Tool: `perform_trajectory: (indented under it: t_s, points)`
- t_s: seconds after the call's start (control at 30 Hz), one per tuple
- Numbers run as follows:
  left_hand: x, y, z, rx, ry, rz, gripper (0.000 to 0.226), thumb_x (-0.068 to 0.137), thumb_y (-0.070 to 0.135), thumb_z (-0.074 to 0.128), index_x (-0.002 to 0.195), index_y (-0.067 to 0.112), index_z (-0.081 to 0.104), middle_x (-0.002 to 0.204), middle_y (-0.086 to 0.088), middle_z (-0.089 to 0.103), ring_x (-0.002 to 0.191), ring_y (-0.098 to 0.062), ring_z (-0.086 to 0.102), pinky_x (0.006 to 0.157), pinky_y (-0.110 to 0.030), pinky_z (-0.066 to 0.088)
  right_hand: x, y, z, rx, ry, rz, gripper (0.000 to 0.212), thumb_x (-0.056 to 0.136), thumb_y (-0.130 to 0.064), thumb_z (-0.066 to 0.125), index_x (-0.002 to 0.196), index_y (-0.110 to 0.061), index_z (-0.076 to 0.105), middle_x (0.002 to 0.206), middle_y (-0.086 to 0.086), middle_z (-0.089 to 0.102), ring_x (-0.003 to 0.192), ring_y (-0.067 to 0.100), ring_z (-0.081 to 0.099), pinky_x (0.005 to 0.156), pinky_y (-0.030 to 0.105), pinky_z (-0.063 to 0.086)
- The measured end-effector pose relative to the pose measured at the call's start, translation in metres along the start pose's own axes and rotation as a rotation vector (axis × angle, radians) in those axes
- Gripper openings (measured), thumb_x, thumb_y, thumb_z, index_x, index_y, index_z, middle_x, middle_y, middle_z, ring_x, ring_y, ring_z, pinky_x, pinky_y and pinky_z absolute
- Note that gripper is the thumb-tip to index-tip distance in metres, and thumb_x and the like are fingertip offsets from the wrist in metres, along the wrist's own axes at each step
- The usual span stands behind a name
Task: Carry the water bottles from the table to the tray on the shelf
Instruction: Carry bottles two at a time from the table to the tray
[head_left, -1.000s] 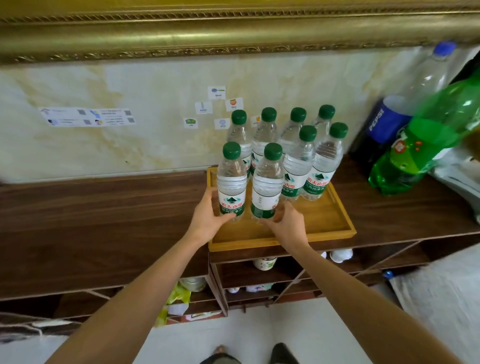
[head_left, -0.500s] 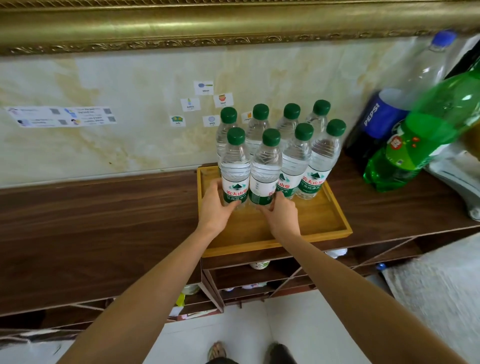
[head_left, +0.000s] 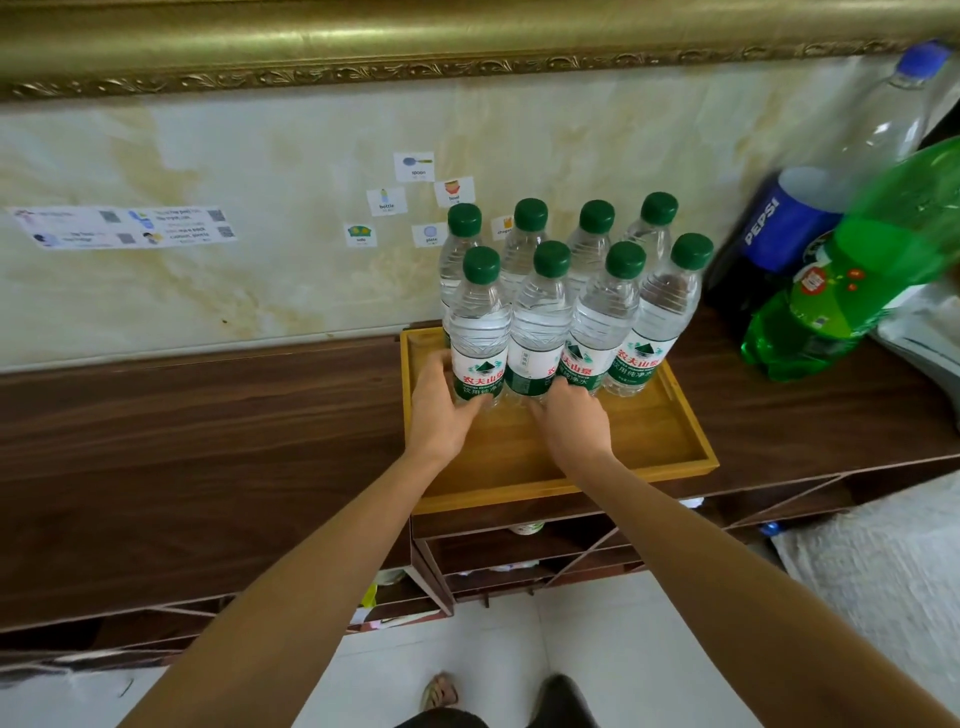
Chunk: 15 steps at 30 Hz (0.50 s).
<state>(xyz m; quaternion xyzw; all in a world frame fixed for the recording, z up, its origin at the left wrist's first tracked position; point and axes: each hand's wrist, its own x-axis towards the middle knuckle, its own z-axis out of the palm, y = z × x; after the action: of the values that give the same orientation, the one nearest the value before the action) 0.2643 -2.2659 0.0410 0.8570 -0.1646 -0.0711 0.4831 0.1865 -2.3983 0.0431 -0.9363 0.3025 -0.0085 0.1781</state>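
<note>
Both hands are down at the wooden tray on the dark, wood-grain shelf. The left hand wraps its fingers round the base of the near-left bottle, and the right hand curls round the base of the bottle beside it. The hands sit close together, each clamped on its own bottle.

Eight clear plastic water bottles stand upright in the tray in two rows of four, packed tight at the far end. Each has ribbed shoulders, a round green cap and a green and white label. The tray is a shallow yellow-brown rectangle with a raised rim, its near half bare.

To the right on the shelf, a tall clear soda bottle with a blue label and blue cap leans beside a big green soda bottle.

Behind, the wall is glossy cream marble dotted with small paper picture stickers, under a carved gold frame. Below the shelf are open cubbies, pale floor tiles and the person's feet.
</note>
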Motion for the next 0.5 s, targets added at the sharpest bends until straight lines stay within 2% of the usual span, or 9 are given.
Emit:
perform_trajectory:
  t_s: [0.07,0.17,0.23,0.33,0.43,0.5]
  points:
    - [0.000,0.000,0.000,0.003,-0.001,-0.006,0.069,0.074,0.015,0.082,0.132,0.011,0.047,0.132,0.000,0.056,0.114,0.000,0.043,0.094,-0.014,0.031,0.001,0.000,0.000,0.007,-0.006,0.004,0.036,0.098,-0.039,0.050,0.105,-0.004,0.054,0.100,0.012,0.067,0.092,0.030,0.064,0.066,0.032,0.042]
    - [0.001,0.001,-0.004,0.011,-0.031,-0.008,0.069,0.075,0.015,0.082,0.134,0.012,0.045,0.134,-0.002,0.056,0.125,-0.012,0.048,0.101,-0.020,0.035,0.000,0.000,-0.001,0.034,-0.013,0.014,0.034,0.098,-0.039,0.050,0.103,-0.006,0.054,0.095,0.009,0.065,0.087,0.028,0.064,0.065,0.032,0.043]
    - [0.001,0.004,-0.008,0.039,-0.089,-0.025,0.071,0.077,0.016,0.080,0.138,0.012,0.042,0.138,-0.003,0.053,0.129,-0.016,0.047,0.100,-0.021,0.031,-0.005,0.001,-0.002,0.048,-0.010,0.015,0.028,0.099,-0.036,0.048,0.101,-0.008,0.055,0.089,0.005,0.061,0.084,0.027,0.063,0.065,0.032,0.044]
    - [-0.006,0.011,-0.020,0.133,-0.145,-0.040,0.066,0.085,0.018,0.072,0.142,0.014,0.040,0.141,-0.004,0.051,0.132,-0.019,0.046,0.103,-0.023,0.031,-0.015,0.007,-0.001,0.011,-0.056,-0.060,0.020,0.099,-0.029,0.045,0.090,-0.013,0.054,0.080,0.001,0.059,0.072,0.021,0.059,0.063,0.030,0.046]
    - [-0.022,0.009,-0.045,0.216,-0.103,-0.071,0.047,0.091,0.022,0.064,0.136,0.014,0.049,0.124,-0.003,0.064,0.116,-0.019,0.060,0.102,-0.031,0.045,-0.024,0.009,-0.007,0.008,-0.120,-0.214,0.024,0.098,-0.028,0.045,0.079,-0.015,0.052,0.073,0.001,0.059,0.067,0.021,0.061,0.064,0.032,0.053]
    - [-0.041,0.002,-0.065,0.274,-0.050,-0.107,0.040,0.091,0.024,0.064,0.129,0.014,0.055,0.116,-0.003,0.068,0.108,-0.019,0.064,0.097,-0.037,0.051,-0.025,0.005,-0.013,-0.010,-0.159,-0.346,0.026,0.098,-0.030,0.045,0.081,-0.012,0.054,0.079,0.006,0.063,0.072,0.025,0.064,0.070,0.038,0.057]
